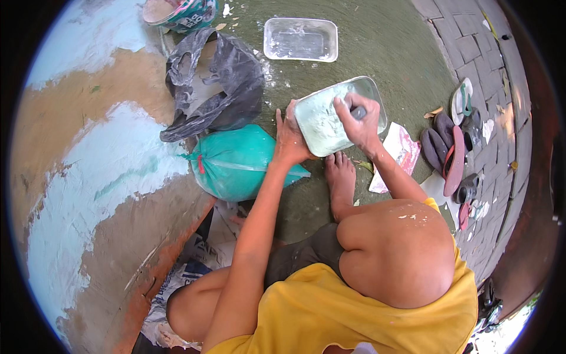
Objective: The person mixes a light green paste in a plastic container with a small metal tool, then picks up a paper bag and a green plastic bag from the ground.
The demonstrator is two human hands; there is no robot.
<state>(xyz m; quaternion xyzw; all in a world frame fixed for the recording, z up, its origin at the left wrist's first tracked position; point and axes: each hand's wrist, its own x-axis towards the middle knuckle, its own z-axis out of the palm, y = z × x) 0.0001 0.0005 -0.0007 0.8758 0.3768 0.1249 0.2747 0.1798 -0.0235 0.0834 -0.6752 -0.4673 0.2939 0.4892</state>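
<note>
A clear plastic tub of pale green paste point(320, 121) is tilted in front of me. My left hand point(294, 135) grips its left edge, fingers along the side. My right hand point(360, 119) is closed around the dark handle of a tool point(358, 112) over the tub's right part; the tool's working end is hidden by the hand and paste. Beyond the tub, an empty clear plastic container point(300, 40) with white residue lies on the green floor. A tied green plastic bag point(236, 163) rests just left of my left wrist.
An open black plastic bag point(230, 84) stands behind the green bag, near a paint bucket point(190, 15). The partly coated wall point(119, 150) runs along the left. Stained paper point(395, 155) and several sandals point(454, 161) lie at right, beside grey paving point(491, 146).
</note>
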